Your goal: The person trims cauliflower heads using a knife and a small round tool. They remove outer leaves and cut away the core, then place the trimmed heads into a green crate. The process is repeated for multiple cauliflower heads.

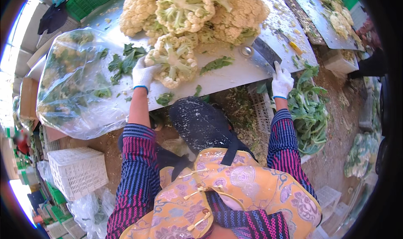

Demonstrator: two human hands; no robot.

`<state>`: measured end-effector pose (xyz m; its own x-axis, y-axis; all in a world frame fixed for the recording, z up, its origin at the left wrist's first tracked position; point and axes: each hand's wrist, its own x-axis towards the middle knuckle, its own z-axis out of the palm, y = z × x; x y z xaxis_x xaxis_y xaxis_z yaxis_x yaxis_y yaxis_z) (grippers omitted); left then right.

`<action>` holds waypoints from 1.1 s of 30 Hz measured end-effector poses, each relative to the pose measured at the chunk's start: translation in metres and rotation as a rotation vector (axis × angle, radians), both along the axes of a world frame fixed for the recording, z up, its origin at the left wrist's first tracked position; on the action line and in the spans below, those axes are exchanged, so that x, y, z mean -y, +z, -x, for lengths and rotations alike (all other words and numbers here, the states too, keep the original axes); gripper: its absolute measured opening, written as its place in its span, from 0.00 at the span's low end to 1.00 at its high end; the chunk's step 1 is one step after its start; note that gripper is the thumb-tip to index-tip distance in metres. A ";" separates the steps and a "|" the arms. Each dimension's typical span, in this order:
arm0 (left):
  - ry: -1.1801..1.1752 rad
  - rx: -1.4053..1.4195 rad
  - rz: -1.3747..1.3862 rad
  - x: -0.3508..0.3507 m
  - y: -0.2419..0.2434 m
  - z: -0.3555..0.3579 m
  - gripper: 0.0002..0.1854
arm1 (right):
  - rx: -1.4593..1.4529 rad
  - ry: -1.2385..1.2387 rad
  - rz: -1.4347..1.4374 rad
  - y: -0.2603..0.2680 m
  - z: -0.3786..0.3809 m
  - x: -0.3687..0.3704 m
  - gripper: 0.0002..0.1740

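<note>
My left hand (143, 73), in a white knit glove, grips the side of a cauliflower head (172, 62) with its cut stem side up, at the near edge of a pale worktable (233, 76). My right hand (282, 83), gloved the same way, holds a broad-bladed knife (266, 52). Its blade points away over the table, one finger lies along it, and the handle is hidden in my palm. Beyond the cauliflower head rises a large pile of trimmed cauliflower (189, 10). Cut green leaves (127, 59) lie beside my left hand.
A clear plastic bag of leafy cauliflower (75, 84) covers the table's left end. A round metal object (246, 51) and a yellow-handled knife (295, 47) lie at the right. Cut leaves (307, 116) fill a crate below my right hand. A white crate (78, 171) stands on the floor.
</note>
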<state>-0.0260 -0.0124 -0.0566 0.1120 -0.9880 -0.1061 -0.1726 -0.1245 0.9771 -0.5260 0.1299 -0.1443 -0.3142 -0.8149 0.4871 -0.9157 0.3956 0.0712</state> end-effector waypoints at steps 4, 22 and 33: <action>0.007 0.130 0.025 0.009 0.014 0.001 0.38 | 0.013 -0.257 -0.091 -0.006 0.019 0.006 0.28; -0.167 1.027 0.708 -0.026 0.075 -0.003 0.29 | 0.154 0.492 0.109 0.013 -0.102 0.059 0.08; 0.066 1.112 0.468 -0.143 0.029 -0.015 0.40 | 0.267 0.212 0.061 0.047 -0.052 0.054 0.24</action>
<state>-0.0114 0.1302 -0.0276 -0.0336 -0.8942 0.4465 -0.9544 0.1612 0.2511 -0.4739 0.0758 -0.0976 -0.2639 -0.8475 0.4606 -0.9610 0.1904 -0.2004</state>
